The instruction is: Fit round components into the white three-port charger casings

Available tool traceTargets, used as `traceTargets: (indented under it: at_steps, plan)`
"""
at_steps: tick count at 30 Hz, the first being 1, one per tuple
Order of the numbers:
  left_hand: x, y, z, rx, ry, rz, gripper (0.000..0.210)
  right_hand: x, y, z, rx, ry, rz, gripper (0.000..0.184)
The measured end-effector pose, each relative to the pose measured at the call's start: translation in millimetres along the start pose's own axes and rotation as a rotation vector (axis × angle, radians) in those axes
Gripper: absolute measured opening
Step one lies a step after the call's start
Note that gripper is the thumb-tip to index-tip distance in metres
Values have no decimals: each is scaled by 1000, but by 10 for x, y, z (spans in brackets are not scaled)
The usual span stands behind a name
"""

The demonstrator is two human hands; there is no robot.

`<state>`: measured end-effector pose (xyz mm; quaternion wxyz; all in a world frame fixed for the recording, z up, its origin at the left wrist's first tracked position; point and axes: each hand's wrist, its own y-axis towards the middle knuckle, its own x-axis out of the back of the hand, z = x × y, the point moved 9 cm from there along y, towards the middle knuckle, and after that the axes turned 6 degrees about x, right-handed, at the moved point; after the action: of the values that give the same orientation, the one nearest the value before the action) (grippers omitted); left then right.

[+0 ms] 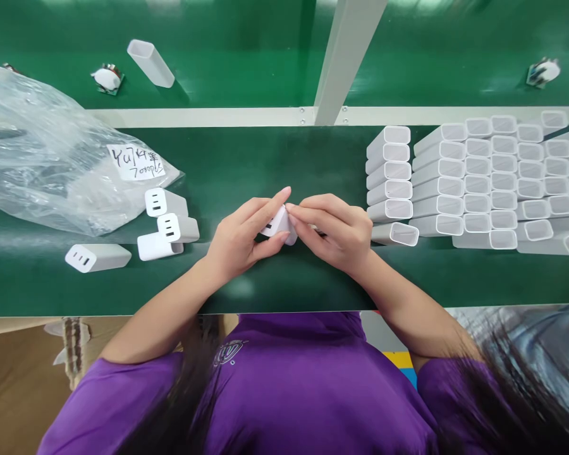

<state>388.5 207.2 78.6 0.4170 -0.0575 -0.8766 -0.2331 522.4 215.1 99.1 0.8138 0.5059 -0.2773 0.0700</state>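
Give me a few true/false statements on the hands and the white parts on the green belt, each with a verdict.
1. Both hands hold one white charger body. True: the left hand and the right hand meet on it.
2. The open white shells are stacked on the person's left. False: they lie to the right.
3. A clear plastic bag with a handwritten label lies to the left. True.
4. The four finished chargers sit inside the bag. False: they lie on the belt beside it.
5. The far belt is bare. False: a single shell lies there.
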Motion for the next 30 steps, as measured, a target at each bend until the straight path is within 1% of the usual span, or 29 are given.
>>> traceTargets:
  at_steps: [2, 4, 7, 9, 11, 15, 19, 21, 22, 24, 26, 28, 29, 30]
  plan:
    - [-19, -1, 22, 12, 21, 3, 51, -45, -21, -5, 10, -70, 71, 19]
    - [-27, 0, 24, 4, 26, -4, 48, -67, -34, 2, 22, -69, 97, 18]
    - [2, 12, 19, -14, -57, -42, 46, -66, -30, -30, -28, 89, 58, 17]
    - [15, 31, 69, 32, -112, -57, 47, -88, -22, -86, -106, 227, 45, 20]
    - [10, 48, 139, 96, -144, -59, 49, -120, -16, -137, -178, 316, 57, 23]
    - [-9, 58, 222, 158, -196, -62, 51, -145, -8, -199, -267, 388, 97, 26]
    - [-20, 53, 255, 169, -225, -57, 50, -128, 9, -202, -291, 431, 100, 25]
    - [-34, 47, 282, 188, -228, -40, 50, -129, 5, -221, -329, 442, 104, 23]
    - [-46, 43, 303, 206, -237, -29, 50, -144, -9, -253, -373, 461, 111, 23]
    - [-86, 30, 355, 256, -286, 0, 51, -196, -81, -381, -529, 538, 112, 27]
    - [-132, 16, 404, 312, -380, 18, 53, -250, -206, -572, -741, 646, 47, 34]
    - [-170, 7, 430, 351, -493, 18, 53, -327, -344, -736, -935, 773, -39, 46]
    - [-187, 6, 435, 364, -542, 16, 52, -386, -400, -783, -1012, 844, -58, 52]
    - [-204, 8, 435, 375, -581, 20, 50, -459, -446, -798, -1082, 922, -48, 56]
